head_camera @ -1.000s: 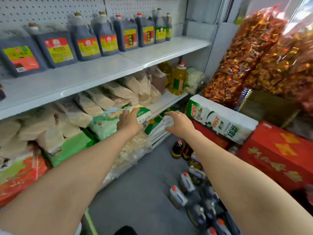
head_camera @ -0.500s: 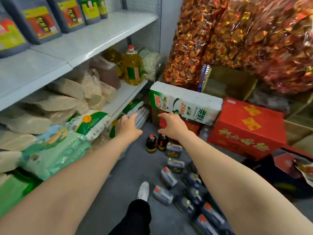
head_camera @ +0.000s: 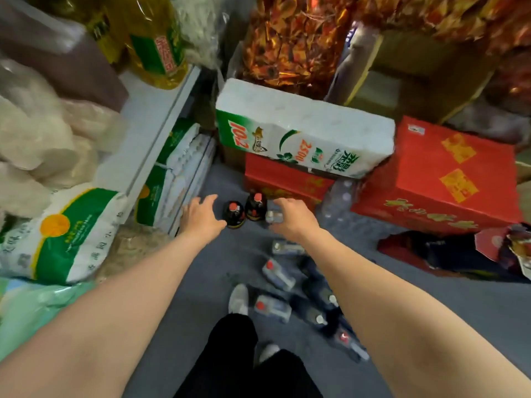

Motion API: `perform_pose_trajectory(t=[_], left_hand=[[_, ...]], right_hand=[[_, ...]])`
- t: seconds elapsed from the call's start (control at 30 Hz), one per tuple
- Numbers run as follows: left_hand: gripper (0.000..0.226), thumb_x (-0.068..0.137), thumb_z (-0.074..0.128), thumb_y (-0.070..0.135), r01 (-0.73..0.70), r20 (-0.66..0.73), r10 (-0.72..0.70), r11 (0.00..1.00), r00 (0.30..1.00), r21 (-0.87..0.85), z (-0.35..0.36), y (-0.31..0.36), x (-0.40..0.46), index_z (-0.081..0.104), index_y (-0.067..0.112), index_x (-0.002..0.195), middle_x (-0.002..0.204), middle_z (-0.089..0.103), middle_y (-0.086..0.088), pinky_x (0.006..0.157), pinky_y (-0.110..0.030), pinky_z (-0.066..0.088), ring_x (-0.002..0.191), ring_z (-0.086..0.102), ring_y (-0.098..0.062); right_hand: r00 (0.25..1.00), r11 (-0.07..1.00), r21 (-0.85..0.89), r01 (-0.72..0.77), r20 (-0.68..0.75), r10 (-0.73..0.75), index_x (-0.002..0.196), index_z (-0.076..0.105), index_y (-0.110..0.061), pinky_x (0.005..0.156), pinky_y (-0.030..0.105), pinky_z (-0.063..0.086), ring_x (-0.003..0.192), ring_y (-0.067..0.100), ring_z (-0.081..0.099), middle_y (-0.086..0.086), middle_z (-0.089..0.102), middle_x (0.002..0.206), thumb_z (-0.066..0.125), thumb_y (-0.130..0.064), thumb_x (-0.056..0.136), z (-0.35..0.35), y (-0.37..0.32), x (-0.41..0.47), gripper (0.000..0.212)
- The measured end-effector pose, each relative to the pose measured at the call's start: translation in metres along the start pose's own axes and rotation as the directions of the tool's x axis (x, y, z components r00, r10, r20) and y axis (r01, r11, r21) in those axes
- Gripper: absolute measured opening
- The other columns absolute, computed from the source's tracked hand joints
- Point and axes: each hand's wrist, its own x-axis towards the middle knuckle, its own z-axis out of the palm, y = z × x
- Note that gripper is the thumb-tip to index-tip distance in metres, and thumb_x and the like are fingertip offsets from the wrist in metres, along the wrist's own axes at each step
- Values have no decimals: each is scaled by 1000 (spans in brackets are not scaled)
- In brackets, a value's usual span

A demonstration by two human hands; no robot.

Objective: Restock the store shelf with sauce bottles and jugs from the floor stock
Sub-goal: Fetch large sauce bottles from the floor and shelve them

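— Down on the grey floor (head_camera: 184, 285), what do the hands do?

— Both reach forward and down, holding nothing. The left hand (head_camera: 201, 218) has its fingers spread and loosely bent, thumb out toward two dark bottles (head_camera: 244, 212). The right hand (head_camera: 290, 218) is likewise spread, palm down, fingers relaxed, above a pale-capped jug (head_camera: 274, 216) just beside those bottles.

— Do the hands touch them?

— The left thumb lies close to the nearer bottle; contact cannot be told. The right fingertips overlap the jug in view, but whether they touch it is unclear.

— Where is the rest of the stock?

— More jugs (head_camera: 287, 288) sit in a loose row on the floor from the right hand back toward the person's feet, under the right forearm. Most are blurred; red and white caps show.

— And around them?

— Behind the bottles stands a red carton (head_camera: 287, 179) with a white-and-green pack (head_camera: 304, 133) lying on top. A bigger red box (head_camera: 442, 179) stands to the right. On the left is the shelf (head_camera: 149, 122), bearing an oil bottle (head_camera: 155, 44) and pale bags (head_camera: 43, 139); a green-and-white sack (head_camera: 66, 234) juts out lower down. Foil-wrapped sweets (head_camera: 290, 38) in bags fill the top. A light shoe (head_camera: 238, 298) and black trousers (head_camera: 230, 357) show at the bottom.
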Motion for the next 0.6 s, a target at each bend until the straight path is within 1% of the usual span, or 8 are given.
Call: perform_pose_trajectory(t=[0.07,0.13,0.27,0.4,0.5,0.6], left_hand=[[77,84,74,32,3,33,-3,1000,999,1,10,-11,10,35,29,151,150,35,-16,109,-44,36,137,33,-39],[78,85,74,33,12,43,-11,1000,999,-8,17,-22,18,35,29,151,150,36,-15,110,-44,37,139,32,-37],[79,85,74,35,46,48,-44,998,998,-31,35,-44,34,34,29,152,152,36,-14,111,-45,37,138,34,-36],[78,86,74,33,17,37,-14,996,999,-93,63,-62,59,33,28,153,152,36,-12,111,-45,37,140,34,-33],[78,87,73,35,-15,26,18,993,999,-115,89,-81,94,33,28,153,154,35,-11,112,-43,33,143,30,-30],[77,87,73,39,-50,15,53,991,999,-124,117,-99,140,34,28,152,154,37,-8,110,-41,35,142,33,-27]], right_hand=[[998,1000,7,-28,50,28,151,39,-19,104,47,45,139,33,38,10,47,148,69,-34,91,16,3,13,69],[997,999,24,-35,77,33,151,40,-18,105,47,45,139,33,38,10,47,149,69,-35,91,30,3,25,69],[997,999,34,-10,75,8,146,45,-16,104,47,46,138,32,40,10,50,146,72,-36,88,60,2,51,67],[999,998,50,-28,47,26,144,46,-15,102,46,46,136,32,42,11,51,144,73,-38,87,96,12,79,67],[997,993,100,-57,63,51,145,44,-14,99,47,48,132,34,46,14,54,140,73,-35,88,132,21,110,67],[993,985,144,-100,84,88,147,40,-15,99,45,48,132,34,45,15,54,140,73,-34,88,176,30,153,70]])
